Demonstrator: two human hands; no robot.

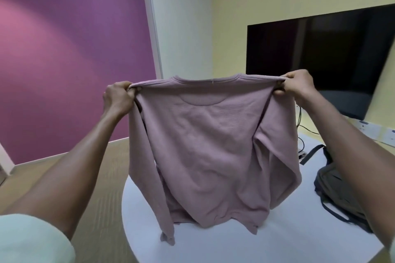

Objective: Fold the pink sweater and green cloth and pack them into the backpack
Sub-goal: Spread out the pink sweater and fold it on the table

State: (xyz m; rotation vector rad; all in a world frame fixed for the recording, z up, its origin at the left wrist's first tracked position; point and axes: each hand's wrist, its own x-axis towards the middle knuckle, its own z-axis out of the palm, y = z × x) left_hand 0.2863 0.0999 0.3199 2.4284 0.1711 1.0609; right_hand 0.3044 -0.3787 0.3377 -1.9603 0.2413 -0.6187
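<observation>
Above the worktop: the pink sweater (pixel 213 145) hangs spread by its shoulders, back panel toward the camera.
Sweater fabric: soft, matte knit, ribbed collar, half-moon patch under the neck; sleeves dangle limp, the hem and one cuff brushing the worktop.
Left hand (pixel 117 98): fingers curled tight, pinching the left shoulder seam.
Right hand (pixel 297 85): fingers curled, pinching the right shoulder seam.
Backpack (pixel 333 188): grey woven fabric with dark straps, slumped on the worktop's right side, partly hidden by the right forearm.
Worktop (pixel 245 245): white, smooth, with a rounded edge.
Room: purple wall (pixel 70 49) at left, pale yellow wall at right carrying a black screen (pixel 320 55); cables and wall sockets below it; beige striped floor.
</observation>
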